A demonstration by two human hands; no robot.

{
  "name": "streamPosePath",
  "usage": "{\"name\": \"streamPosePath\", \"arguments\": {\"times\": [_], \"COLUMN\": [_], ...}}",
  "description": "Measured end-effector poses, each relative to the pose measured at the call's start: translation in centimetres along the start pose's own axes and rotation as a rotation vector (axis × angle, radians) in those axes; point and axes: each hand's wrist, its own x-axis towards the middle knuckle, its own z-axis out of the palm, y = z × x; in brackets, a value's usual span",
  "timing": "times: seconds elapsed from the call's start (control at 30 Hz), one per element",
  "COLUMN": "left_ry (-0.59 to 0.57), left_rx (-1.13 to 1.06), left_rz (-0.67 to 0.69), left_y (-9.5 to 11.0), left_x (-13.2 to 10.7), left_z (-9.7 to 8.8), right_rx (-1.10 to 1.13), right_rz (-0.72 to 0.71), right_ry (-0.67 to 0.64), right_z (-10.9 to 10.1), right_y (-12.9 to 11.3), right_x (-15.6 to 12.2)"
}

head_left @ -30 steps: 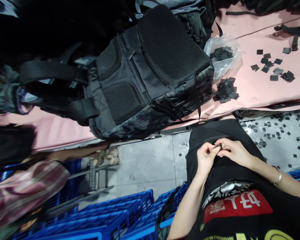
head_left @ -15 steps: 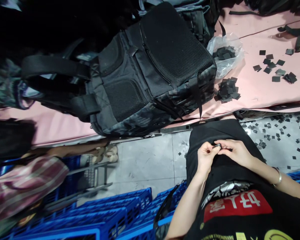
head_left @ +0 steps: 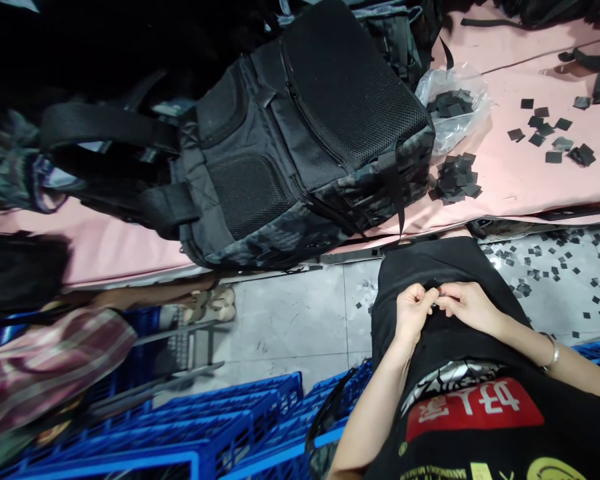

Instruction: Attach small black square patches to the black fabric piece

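Head view: the left hand and right hand meet over the lap, both pinching a dark patch by the fingertips, a grip that probably suits so thin a piece. It shows edge-on, its length running sideways from hand to hand, below the backpack

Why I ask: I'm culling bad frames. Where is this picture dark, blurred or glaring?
Head view: the upper left is nearly black, hiding detail beside the backpack; the striped sleeve at far left is smeared; the plastic bag glints; the left hand and right hand, pinching a small dark piece, are fairly sharp.
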Motion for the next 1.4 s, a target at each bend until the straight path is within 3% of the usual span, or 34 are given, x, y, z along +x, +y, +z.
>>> {"name": "streamPosePath", "arguments": {"times": [0.17,0.33,0.5,0.57,0.7,0.8,0.9,1.03,1.2,1.4], "left_ry": [-0.022,-0.078,-0.033,0.009,0.04,0.033,0.016,0.0,-0.019,-0.02], "left_rx": [-0.003,-0.029,-0.056,-0.035,0.052,0.054,0.024,-0.031,-0.097,-0.086], "left_rz": [-0.047,0.012,0.002,0.028,0.108,0.103,0.086,0.046,0.011,-0.043], "left_y": [0.5,0.6,0.3,0.3,0.3,0.5,0.7,0.7,0.3,0.0], "left_x": [-0.2,-0.9,-0.9,-0.8,-0.7,-0.8,-0.9,-0.8,-0.6,-0.7], "left_z": [-0.1,-0.3,-0.5,-0.5,-0.6,-0.5,-0.4,-0.4,-0.4,-0.5], "right_rx": [0.032,0.087,0.035,0.02,0.022,0.114,0.263,0.368,0.347,0.336], "right_rz": [0.054,0.114,0.102,0.07,-0.043,-0.062,0.027,0.123,0.104,0.155], "right_ry": [-0.035,-0.03,-0.11,-0.053,0.231,0.287,0.253,0.105,-0.037,-0.068], "right_z": [0.1,0.2,0.2,0.2,0.2,0.3,0.3,0.2,0.0,0.2], "right_y": [0.3,1.1,1.5,1.5,1.4,1.3,1.3,1.0,0.8,1.5], "right_x": [0.0,0.0,0.1,0.2,0.4,0.6,0.6,0.6,0.5,0.6]}}
